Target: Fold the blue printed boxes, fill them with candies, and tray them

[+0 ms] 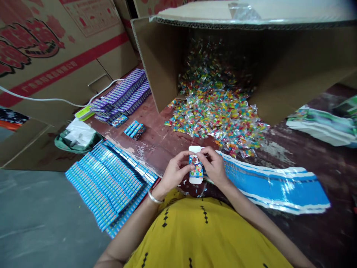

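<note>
Between my hands is a small printed carton [196, 171], upright, with white flaps standing out at its top and bottom. My left hand [180, 167] grips its left edge, thumb on the printed front. From the other side, my right hand [213, 163] holds the upper right edge, its thumb near the top flap. Whether anything is inside the carton I cannot tell. Just right of my hands, a fanned row of flat blue cartons [267, 186] runs along the table. Beyond them lies a heap of small clear packets of colourful candy [217, 115], spilling from a large cardboard box [295, 74].
Rows of filled-out blue boxes [103, 182] are stacked at the left table edge. Farther back stand purple boxes [125, 93] and a few loose blue boxes [135, 129]. A green bag with white paper [79, 136], a white cable [64, 99] and large cartons [64, 48] are at left.
</note>
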{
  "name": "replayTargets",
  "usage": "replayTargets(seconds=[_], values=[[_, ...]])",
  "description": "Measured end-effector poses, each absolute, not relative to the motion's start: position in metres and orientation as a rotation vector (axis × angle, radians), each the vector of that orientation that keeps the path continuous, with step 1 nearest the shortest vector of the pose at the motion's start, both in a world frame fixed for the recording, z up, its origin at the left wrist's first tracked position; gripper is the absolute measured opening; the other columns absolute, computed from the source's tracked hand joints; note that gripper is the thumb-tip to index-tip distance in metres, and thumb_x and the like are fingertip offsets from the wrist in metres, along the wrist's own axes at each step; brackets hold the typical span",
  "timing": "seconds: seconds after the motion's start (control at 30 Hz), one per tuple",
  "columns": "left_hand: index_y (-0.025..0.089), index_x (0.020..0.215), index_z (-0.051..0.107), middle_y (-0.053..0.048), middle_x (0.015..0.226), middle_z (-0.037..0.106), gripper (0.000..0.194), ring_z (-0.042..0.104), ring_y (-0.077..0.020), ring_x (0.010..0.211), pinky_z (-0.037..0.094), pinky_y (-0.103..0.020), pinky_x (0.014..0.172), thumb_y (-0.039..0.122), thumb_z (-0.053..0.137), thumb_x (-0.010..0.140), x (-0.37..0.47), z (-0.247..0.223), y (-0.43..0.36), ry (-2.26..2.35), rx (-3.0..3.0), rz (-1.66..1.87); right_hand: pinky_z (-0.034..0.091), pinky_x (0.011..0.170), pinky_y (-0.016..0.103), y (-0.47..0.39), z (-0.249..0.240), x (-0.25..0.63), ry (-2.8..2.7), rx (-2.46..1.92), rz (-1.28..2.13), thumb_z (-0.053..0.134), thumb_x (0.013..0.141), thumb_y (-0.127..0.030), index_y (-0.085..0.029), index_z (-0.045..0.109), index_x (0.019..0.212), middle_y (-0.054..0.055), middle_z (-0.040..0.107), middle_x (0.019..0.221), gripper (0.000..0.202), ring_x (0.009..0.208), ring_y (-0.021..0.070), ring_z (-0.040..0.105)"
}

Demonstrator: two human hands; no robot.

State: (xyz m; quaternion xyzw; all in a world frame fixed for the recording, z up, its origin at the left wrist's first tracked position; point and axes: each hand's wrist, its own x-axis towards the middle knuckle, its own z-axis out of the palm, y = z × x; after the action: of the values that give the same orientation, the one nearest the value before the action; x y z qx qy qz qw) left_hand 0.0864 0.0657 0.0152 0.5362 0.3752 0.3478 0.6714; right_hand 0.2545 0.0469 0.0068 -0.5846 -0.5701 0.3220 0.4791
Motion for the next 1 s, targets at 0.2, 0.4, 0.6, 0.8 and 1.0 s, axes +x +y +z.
replayTargets(seconds=[0.2, 0.4, 0.6, 0.8, 1.0], values=[[0.020, 0.110, 0.053, -0.004, 0.105, 0.064, 0.037, 0.064, -0.0139, 0.087, 0.052, -0.025, 0.078, 0.024, 0.072, 0.078, 0.092, 0.016, 0.062, 0.856, 1.171, 0.920, 0.050, 0.083, 0.034, 0.051, 0.013, 0.256, -1.214, -1.264, 0.928, 0.065, 0.084, -0.032, -0.023, 0.056, 0.084, 0.005, 0.066, 0.101, 0.013, 0.094, 0.0206, 0.064], [0.022, 0.103, 0.046, 0.000, 0.095, 0.059, 0.040, 0.061, -0.0098, 0.075, 0.049, -0.021, 0.069, 0.026, 0.074, 0.076, 0.092, 0.016, 0.060, 0.895, 1.094, 0.951, 0.051, 0.077, 0.032, 0.057, 0.021, 0.259, -1.195, -1.166, 1.101, 0.072, 0.078, -0.039, -0.022, 0.055, 0.077, 0.002, 0.064, 0.083, 0.023, 0.081, 0.0181, 0.062], [0.022, 0.106, 0.046, -0.003, 0.102, 0.060, 0.042, 0.064, -0.0147, 0.088, 0.053, -0.029, 0.080, 0.026, 0.075, 0.075, 0.088, 0.021, 0.061, 0.963, 1.221, 0.938, 0.049, 0.070, 0.030, 0.065, 0.029, 0.266, -1.203, -1.301, 1.256, 0.078, 0.071, -0.037, -0.020, 0.065, 0.079, 0.002, 0.067, 0.078, 0.024, 0.073, 0.0164, 0.061], [0.022, 0.117, 0.048, -0.006, 0.108, 0.061, 0.048, 0.064, -0.0168, 0.094, 0.055, -0.031, 0.082, 0.022, 0.073, 0.077, 0.090, 0.022, 0.058, 0.933, 1.247, 0.909, 0.041, 0.059, 0.025, 0.075, 0.030, 0.274, -1.097, -1.312, 1.406, 0.080, 0.066, -0.040, -0.017, 0.062, 0.065, -0.002, 0.061, 0.064, 0.029, 0.060, 0.0112, 0.052], [0.023, 0.129, 0.052, -0.007, 0.113, 0.065, 0.054, 0.064, -0.0190, 0.099, 0.054, -0.030, 0.084, 0.023, 0.072, 0.078, 0.087, 0.026, 0.061, 0.903, 1.273, 0.872, 0.044, 0.065, 0.027, 0.071, 0.030, 0.277, -1.329, -1.292, 1.222, 0.070, 0.079, -0.039, -0.018, 0.063, 0.066, -0.001, 0.062, 0.068, 0.025, 0.066, 0.0135, 0.055]])
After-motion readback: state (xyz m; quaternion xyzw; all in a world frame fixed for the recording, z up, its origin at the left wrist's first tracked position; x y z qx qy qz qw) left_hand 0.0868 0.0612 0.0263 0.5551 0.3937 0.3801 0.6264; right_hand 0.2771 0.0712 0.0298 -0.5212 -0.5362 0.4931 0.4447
